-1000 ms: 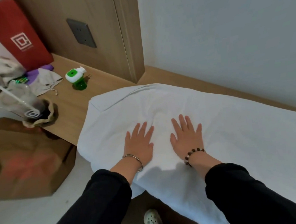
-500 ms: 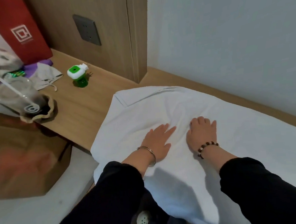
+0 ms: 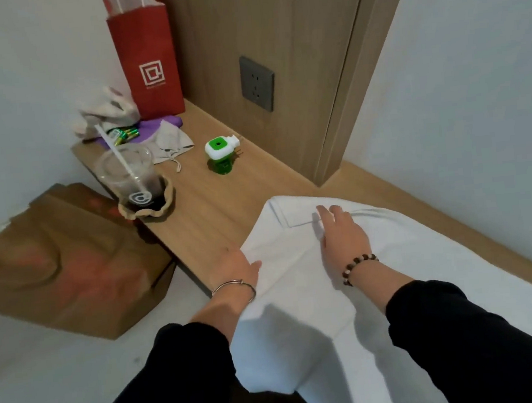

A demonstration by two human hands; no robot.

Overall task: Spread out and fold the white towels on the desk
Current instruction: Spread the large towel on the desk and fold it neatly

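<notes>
You are in the spreading-out step. The white towel [image 3: 394, 270] lies open across the surface [image 3: 213, 213], running from the middle of your view out to 3 and 4 o'clock. Its near side hangs over the front edge at 6 o'clock. It is not yet flat: the far-left corner [image 3: 287, 212], at about 12 o'clock from your wrists, is turned over on itself and makes a small flap.

Your right hand [image 3: 344, 239] lies palm down on the towel. Its fingers [image 3: 335, 211] are straight and close together, and their tips are at the flap's crease. They press and do not pinch.

Your left hand [image 3: 234, 269] sits at the towel's left edge, at 9 o'clock from the right hand. The thumb [image 3: 256, 264] rests on the cloth. The other fingers are out of sight, so I cannot tell whether they grip the edge or just rest there.

The next move, as I judge it, is to flip that corner back and smooth it outward toward 11 o'clock. Keep the left edge steady so the cloth does not slide off the front. Mind the plastic cup [image 3: 132, 178] at 10 o'clock, well apart from the towel but within a sweep.
</notes>
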